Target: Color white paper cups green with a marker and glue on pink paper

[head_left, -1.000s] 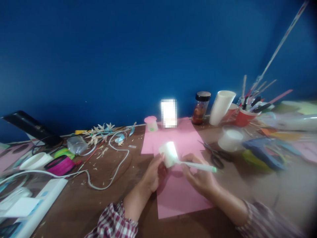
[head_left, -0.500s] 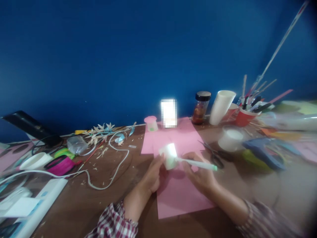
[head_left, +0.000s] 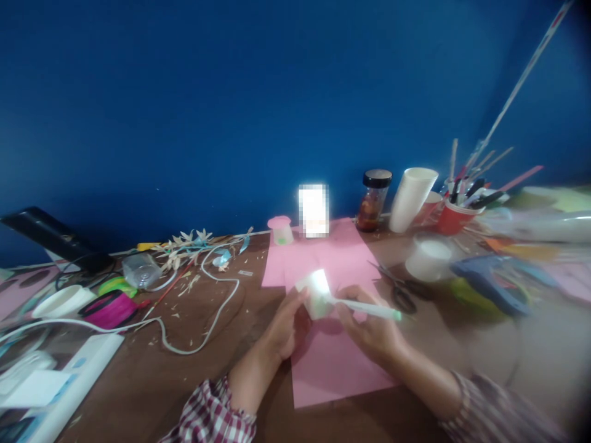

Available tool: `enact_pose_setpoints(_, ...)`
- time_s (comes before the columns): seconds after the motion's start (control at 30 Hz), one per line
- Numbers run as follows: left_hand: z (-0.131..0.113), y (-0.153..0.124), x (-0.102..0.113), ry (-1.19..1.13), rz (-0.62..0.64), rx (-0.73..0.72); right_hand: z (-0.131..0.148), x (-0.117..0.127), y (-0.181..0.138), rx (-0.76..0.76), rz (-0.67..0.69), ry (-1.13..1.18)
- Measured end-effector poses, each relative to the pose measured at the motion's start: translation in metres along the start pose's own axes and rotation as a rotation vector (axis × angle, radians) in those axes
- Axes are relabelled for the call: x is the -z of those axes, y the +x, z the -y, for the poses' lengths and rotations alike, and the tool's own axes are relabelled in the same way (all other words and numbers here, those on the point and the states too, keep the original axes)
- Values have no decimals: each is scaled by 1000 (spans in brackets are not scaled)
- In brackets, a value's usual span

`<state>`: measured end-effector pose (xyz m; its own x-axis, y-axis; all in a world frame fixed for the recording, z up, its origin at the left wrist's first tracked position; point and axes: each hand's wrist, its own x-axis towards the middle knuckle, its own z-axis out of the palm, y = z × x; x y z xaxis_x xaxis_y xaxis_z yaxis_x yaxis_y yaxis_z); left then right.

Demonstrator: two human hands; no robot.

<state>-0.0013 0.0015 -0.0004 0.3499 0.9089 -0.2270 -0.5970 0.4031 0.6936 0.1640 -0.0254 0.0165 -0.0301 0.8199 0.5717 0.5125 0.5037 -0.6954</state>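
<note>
Two hands fill my head view: the left hand [head_left: 290, 323] grips a small white cup [head_left: 316, 295] above pink paper [head_left: 337, 375]; the right hand [head_left: 376, 335] pinches a pale marker [head_left: 364, 307], its tip at the cup's side. I cannot tell whether they touch.

White cup [head_left: 317, 294] in left grip [head_left: 292, 325], pale pen [head_left: 372, 309] in right grip [head_left: 376, 334]
</note>
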Motion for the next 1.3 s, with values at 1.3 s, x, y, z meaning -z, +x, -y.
enact_pose_setpoints(1.3, -1, -1, 2, -6, -74, 67, -3, 0, 0, 6, -41, 13)
